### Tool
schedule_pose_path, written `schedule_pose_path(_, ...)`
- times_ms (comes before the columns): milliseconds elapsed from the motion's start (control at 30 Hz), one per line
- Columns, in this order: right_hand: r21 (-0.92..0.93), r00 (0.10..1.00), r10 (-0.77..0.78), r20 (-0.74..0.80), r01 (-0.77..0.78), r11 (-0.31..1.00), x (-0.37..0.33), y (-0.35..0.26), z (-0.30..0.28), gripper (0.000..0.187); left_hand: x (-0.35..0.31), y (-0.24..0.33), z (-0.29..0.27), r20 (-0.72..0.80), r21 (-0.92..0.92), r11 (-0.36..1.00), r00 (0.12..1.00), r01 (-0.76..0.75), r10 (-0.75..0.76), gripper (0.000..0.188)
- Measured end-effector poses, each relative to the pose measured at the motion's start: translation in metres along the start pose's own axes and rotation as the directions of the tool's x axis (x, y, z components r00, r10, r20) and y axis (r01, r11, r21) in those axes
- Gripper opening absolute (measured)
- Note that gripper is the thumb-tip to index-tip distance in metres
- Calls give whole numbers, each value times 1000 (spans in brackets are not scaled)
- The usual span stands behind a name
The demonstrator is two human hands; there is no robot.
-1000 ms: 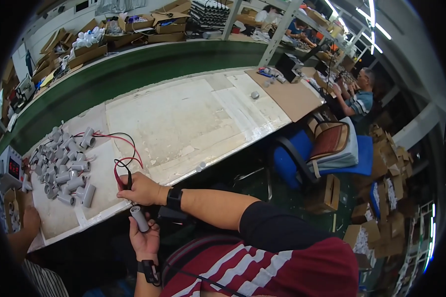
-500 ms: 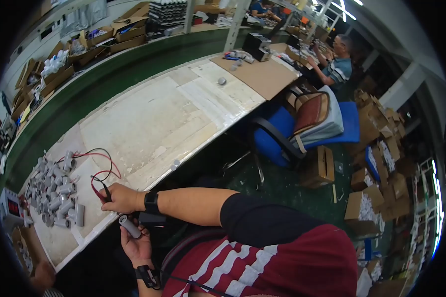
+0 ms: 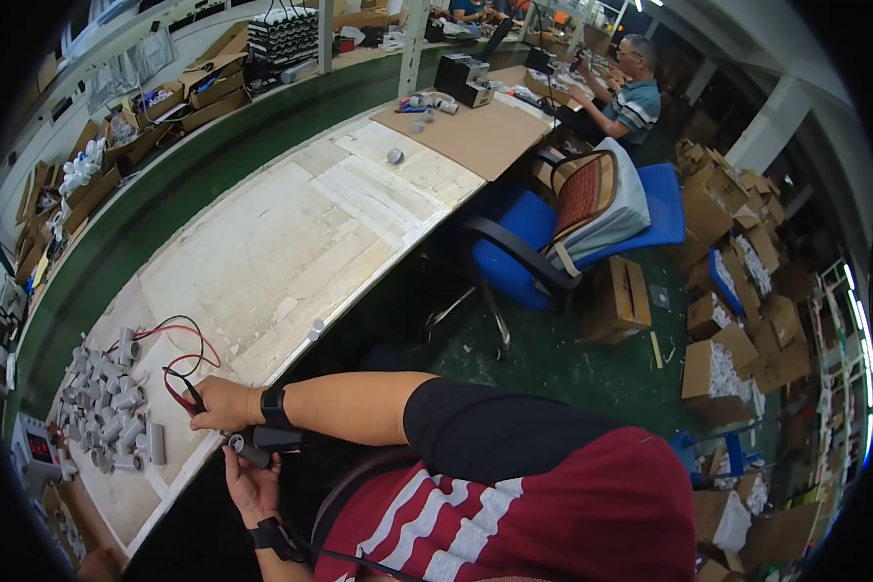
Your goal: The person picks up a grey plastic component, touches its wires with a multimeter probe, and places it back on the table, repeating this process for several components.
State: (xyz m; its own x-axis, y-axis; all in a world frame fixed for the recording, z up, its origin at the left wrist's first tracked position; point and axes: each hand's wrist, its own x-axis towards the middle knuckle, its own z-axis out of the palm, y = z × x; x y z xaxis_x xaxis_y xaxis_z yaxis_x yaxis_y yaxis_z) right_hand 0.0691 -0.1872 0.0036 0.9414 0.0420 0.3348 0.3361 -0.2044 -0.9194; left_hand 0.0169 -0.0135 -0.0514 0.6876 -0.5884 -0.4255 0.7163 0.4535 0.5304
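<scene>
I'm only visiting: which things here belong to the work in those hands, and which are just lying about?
Part of the work:
grey tube, in the left hand
red and black leads, in the right hand
pile of grey tubes, likely
box with a red display, possibly

Apparently just lying about:
blue chair
bag on it
closed cardboard box on the floor
</scene>
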Motion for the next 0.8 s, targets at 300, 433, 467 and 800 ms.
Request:
schedule_pose_path(300, 84, 987, 133, 87, -140, 986, 13, 24, 20, 22, -7, 4, -8, -42, 8, 1000, 999, -1, 1, 30)
schedule_pose_path(433, -122, 929, 369, 9, -366, 923, 17, 12, -23, 34, -30, 2, 17, 76, 140, 965, 975, -220, 211, 26)
schedule_pose_path(467, 378, 897, 435, -81, -376, 846, 15, 16, -31, 25, -41, 7, 36, 65, 165, 961, 975, -220, 212, 31)
schedule_pose_path(800, 637, 935, 339, 100, -322, 700, 11, 11, -16, 14, -57, 211, -79, -136, 984, 155, 190, -91, 972, 73)
